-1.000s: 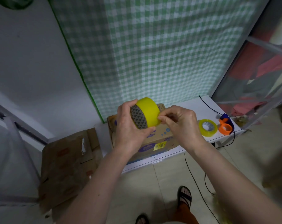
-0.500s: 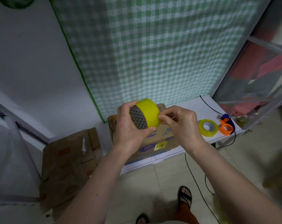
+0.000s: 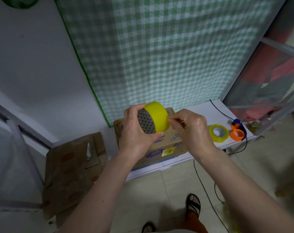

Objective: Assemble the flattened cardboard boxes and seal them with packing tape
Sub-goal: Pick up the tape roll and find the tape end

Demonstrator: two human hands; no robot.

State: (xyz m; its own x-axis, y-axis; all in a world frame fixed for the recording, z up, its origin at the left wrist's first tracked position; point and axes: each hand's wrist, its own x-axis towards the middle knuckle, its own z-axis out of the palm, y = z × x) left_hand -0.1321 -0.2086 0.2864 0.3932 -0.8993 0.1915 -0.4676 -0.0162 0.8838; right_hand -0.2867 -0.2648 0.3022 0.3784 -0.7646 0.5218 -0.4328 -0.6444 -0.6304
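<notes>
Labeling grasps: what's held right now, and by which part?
Left hand grips the yellow tape roll around its near, patterned end. Right hand fingertips pinch at the roll's outer surface, likely at the tape end.

Yellow tape roll [image 3: 157,116], held above the cardboard box [image 3: 161,145]: left hand [image 3: 136,132] grips it; right hand [image 3: 191,128] picks at its rim. Box stands on white surface [image 3: 201,108]. Second tape roll [image 3: 219,133] beside orange dispenser [image 3: 237,133]. Flattened cardboard [image 3: 70,167] on the floor at left.
</notes>
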